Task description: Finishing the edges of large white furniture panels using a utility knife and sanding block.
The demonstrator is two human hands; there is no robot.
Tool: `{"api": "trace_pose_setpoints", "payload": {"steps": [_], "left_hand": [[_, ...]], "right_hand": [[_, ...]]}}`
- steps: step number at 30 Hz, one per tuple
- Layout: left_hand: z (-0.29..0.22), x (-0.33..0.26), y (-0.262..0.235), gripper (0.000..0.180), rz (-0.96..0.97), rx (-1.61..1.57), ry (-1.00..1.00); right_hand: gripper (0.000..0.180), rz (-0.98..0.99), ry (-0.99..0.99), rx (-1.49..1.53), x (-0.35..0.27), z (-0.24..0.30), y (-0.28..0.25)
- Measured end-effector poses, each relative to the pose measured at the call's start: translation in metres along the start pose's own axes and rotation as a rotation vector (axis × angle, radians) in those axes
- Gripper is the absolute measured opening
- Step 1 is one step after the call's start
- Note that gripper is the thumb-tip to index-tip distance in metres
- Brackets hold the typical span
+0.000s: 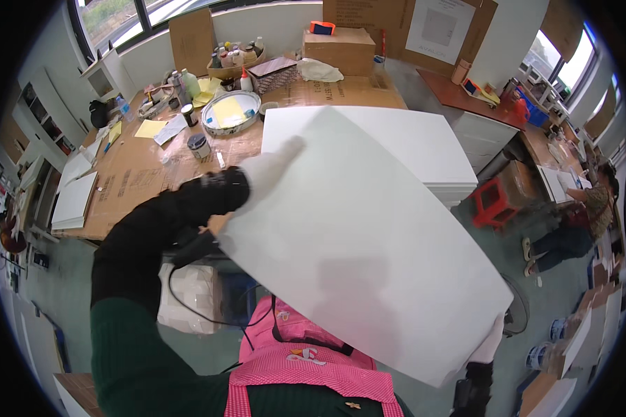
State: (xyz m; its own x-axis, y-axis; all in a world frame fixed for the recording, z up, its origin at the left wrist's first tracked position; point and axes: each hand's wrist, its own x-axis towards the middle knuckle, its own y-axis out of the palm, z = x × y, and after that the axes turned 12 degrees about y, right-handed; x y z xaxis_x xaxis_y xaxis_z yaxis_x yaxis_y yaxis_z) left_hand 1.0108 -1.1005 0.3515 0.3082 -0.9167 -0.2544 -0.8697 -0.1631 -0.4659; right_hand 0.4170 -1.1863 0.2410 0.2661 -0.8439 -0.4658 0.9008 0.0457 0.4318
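I hold a large white board (358, 236) tilted in front of me, above a stack of white boards (424, 142) on the table. My left hand (275, 163), in a white glove, lies flat on the board's upper left face with fingers spread. My right hand (490, 340), also gloved in white, grips the board's lower right edge. A black sleeve covers my left forearm. A pink apron shows below the board.
The cardboard-covered worktable (139, 174) carries a round metal tray (229, 111) with yellow paper, small jars, bottles and a cardboard box (337, 48). A red stool (494, 201) stands on the floor to the right. A seated person (570, 229) works at far right.
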Motion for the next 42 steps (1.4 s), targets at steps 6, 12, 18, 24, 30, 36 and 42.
{"api": "trace_pose_setpoints", "payload": {"steps": [6, 12, 18, 24, 30, 36, 42], "left_hand": [[0.081, 0.010, -0.076, 0.051, -0.278, -0.739, 0.066], [0.127, 0.024, -0.107, 0.062, -0.491, -0.673, -0.141], [0.148, 0.096, -0.135, 0.064, -0.418, -0.696, -0.319], [0.143, 0.139, -0.123, 0.066, -0.397, -0.884, -0.283], [0.123, 0.159, -0.097, 0.065, -0.537, -0.644, -0.303], [0.158, 0.140, -0.094, 0.051, -0.642, -0.407, -0.332], [0.109, 0.159, -0.082, 0.083, -0.504, 0.084, -0.414]], "right_hand": [[0.052, 0.229, 0.188, -0.212, 0.129, 0.121, 0.149], [0.045, 0.230, 0.321, -0.486, 0.244, 0.163, 0.271], [0.044, 0.146, 0.417, -0.596, 0.352, 0.171, 0.310], [0.050, 0.122, 0.359, -0.794, 0.435, 0.187, 0.310], [0.055, 0.087, 0.380, -0.782, 0.465, 0.208, 0.306], [0.036, 0.009, -0.554, -1.797, 0.455, 0.278, 0.345], [0.027, 0.052, -0.207, -1.175, 0.409, 0.318, 0.325]]}}
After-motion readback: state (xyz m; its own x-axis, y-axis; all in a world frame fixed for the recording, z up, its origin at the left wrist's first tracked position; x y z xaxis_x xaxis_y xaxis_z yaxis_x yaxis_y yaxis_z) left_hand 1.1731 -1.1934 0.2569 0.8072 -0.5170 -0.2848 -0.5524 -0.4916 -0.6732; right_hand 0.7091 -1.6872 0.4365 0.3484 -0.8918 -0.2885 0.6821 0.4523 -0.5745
